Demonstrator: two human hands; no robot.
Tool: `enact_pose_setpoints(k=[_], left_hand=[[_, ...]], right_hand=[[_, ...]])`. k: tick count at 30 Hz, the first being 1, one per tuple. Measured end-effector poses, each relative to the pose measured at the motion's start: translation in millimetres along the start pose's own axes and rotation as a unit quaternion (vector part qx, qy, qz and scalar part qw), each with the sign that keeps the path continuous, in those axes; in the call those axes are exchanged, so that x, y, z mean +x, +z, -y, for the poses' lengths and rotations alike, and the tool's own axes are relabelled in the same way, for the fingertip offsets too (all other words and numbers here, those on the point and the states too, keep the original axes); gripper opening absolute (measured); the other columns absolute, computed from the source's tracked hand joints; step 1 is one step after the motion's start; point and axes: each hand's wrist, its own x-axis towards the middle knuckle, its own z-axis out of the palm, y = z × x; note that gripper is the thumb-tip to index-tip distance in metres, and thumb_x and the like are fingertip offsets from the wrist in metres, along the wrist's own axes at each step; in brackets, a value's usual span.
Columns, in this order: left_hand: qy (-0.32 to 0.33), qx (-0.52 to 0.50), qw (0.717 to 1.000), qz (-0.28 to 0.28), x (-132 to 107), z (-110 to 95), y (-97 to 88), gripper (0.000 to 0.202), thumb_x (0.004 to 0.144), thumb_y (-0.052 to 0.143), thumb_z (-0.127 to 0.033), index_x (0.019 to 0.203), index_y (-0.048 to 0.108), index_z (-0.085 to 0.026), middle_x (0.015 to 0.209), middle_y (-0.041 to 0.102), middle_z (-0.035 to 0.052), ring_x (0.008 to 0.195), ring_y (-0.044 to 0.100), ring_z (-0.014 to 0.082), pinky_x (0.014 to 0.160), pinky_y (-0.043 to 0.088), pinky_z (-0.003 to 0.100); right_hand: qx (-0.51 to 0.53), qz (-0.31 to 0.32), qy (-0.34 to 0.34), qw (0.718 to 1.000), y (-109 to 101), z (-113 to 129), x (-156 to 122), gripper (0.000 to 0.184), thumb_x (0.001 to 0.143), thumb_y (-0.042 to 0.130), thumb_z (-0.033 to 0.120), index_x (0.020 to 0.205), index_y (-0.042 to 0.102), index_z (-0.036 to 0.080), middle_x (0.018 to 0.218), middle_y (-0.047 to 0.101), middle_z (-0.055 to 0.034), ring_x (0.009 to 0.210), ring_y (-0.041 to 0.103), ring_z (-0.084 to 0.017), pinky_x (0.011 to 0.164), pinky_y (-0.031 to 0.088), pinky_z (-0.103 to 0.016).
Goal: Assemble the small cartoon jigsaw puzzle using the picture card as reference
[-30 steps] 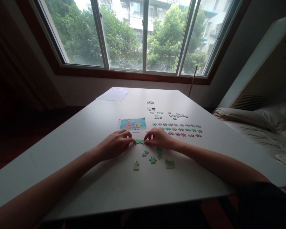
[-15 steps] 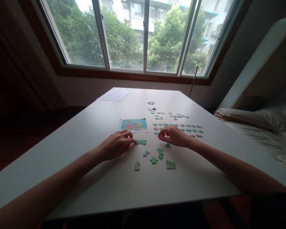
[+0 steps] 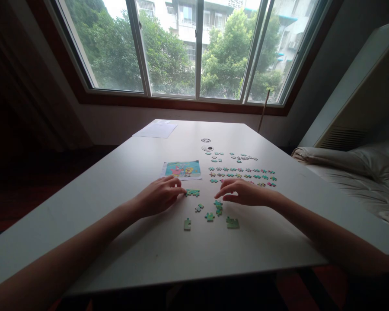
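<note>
On the white table (image 3: 132,259), my left hand (image 3: 164,194) lies with curled fingers, a fingertip on the left end of a joined strip of green jigsaw pieces (image 3: 193,192). My right hand (image 3: 246,192) is held just above a small joined cluster of green pieces (image 3: 218,208); its thumb and index finger are apart and nothing shows between them. Nearer to me lie a small joined pair (image 3: 199,207), a yellow-green piece (image 3: 209,217), a corner-like piece (image 3: 187,224) and a larger dark green joined part (image 3: 232,222).
A colourful cartoon picture sheet (image 3: 182,169) lies beyond my left hand. Several loose jigsaw pieces (image 3: 239,169) stand in rows behind my right hand, partly covered by it. Farther off are a round cable-hole cover (image 3: 207,148) and white paper (image 3: 157,130). A padded seat (image 3: 346,181) is at the right.
My right hand has come down and nearer to me, from the rows toward the small cluster, and its fingers have spread. It now hides a loose piece. My left hand stays on the strip.
</note>
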Motion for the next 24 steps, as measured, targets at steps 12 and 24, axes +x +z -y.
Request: enact_pose_setpoints(k=[12, 24], left_hand=[[-0.004, 0.007, 1.0, 0.004, -0.4, 3.1, 0.9, 0.027, 0.088, 0.042, -0.014, 0.099, 0.066, -0.022, 0.095, 0.06, 0.0077, 0.085, 0.056, 0.0192, 0.071, 0.049, 0.034], [0.0, 0.006, 1.0, 0.001, 0.8, 1.1, -1.3, 0.027, 0.088, 0.041, -0.015, 0.099, 0.066, -0.021, 0.094, 0.061, 0.008, 0.085, 0.056, 0.019, 0.07, 0.05, 0.034]], right_hand=[[-0.049, -0.012, -0.004, 0.999, 8.9, -3.2, -0.2, 0.018, 0.084, 0.058, 0.027, 0.098, 0.069, 0.022, 0.086, 0.063, -0.0048, 0.082, 0.058, -0.014, 0.085, 0.045, -0.033], [-0.087, -0.013, 0.022, 0.996, 8.6, -1.9, 0.4, 0.017, 0.085, 0.056, 0.027, 0.096, 0.067, 0.021, 0.091, 0.065, -0.0056, 0.091, 0.06, -0.017, 0.084, 0.045, -0.034]])
